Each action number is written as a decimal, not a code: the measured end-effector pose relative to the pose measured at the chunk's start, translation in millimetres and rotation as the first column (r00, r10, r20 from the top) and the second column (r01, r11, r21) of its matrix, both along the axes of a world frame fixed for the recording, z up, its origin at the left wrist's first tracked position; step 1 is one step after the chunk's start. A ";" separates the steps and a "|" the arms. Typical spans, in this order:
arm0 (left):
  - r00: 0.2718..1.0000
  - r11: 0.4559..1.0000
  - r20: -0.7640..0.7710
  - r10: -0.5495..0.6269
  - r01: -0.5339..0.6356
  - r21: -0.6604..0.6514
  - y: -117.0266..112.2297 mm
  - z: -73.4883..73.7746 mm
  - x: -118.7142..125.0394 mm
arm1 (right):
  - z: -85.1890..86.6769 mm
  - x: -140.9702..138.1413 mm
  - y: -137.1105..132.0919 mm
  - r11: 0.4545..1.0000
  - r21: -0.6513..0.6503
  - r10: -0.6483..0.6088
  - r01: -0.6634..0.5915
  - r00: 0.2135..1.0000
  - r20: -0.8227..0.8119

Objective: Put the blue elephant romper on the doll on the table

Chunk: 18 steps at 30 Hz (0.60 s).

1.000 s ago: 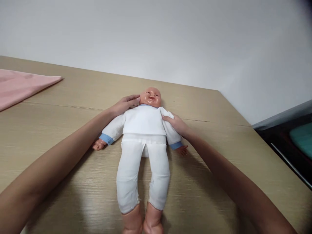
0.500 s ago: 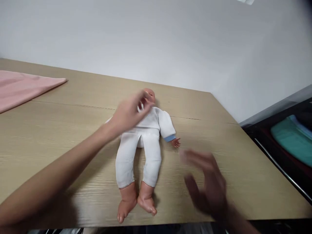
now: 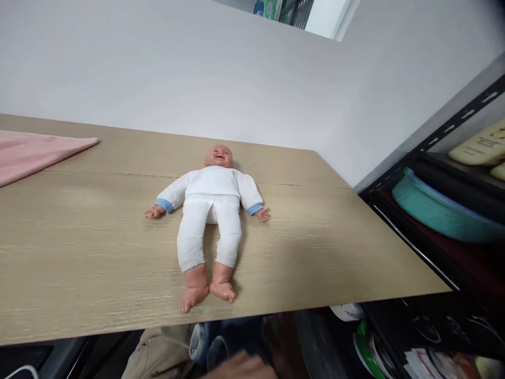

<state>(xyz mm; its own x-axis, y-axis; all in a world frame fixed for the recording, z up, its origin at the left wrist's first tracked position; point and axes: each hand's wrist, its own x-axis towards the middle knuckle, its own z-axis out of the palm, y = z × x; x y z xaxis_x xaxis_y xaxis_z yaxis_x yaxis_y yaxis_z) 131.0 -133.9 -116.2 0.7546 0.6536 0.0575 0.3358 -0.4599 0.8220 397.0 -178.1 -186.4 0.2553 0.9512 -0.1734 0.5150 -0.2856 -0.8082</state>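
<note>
A baby doll (image 3: 212, 181) lies on its back on the wooden table, arms spread and feet toward the near edge. It wears a white top and white trousers with blue cuffs; its head, hands and feet are bare. At the bottom edge of the view, below the tabletop, part of a hand shows, which looks like my left hand (image 3: 241, 366); its fingers are smeared and cut off. Beside it, a dark brown blur in shadow appears to be my right hand (image 3: 286, 342), its fingers unreadable. Neither hand touches the doll.
Pink cloth (image 3: 35, 152) lies at the table's left. A black metal shelf (image 3: 418, 263) stands along the right side, holding a teal fabric item (image 3: 442, 210). Below the near edge are a roll with green edging (image 3: 365, 345) and trouser-like fabric (image 3: 158, 350).
Both hands have left the doll's area and dropped below the table's near edge. The doll's face and both arms are now uncovered. The view has shifted, showing more shelf and an opening in the wall.
</note>
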 end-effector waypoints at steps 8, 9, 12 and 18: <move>0.890 0.949 -0.376 0.258 -0.307 -0.075 -27.9 -33.6 -48.2 | -50.4 14.8 16.2 0.989 -0.136 0.005 -0.054 0.941 -0.339; 0.898 0.955 -0.388 0.208 -0.273 -0.119 -24.7 -30.1 -52.4 | -43.4 13.6 16.5 0.991 -0.119 0.010 -0.054 0.940 -0.341; 0.904 0.951 -0.423 0.062 -0.183 -0.251 -25.7 -4.5 -58.8 | -1.9 8.7 8.8 0.988 -0.072 0.110 -0.140 0.942 -0.316; 0.948 0.911 -0.315 -0.054 -0.083 -0.404 -36.3 97.7 -67.4 | 140.4 -10.9 -3.7 0.712 0.124 0.700 -0.691 0.686 -0.201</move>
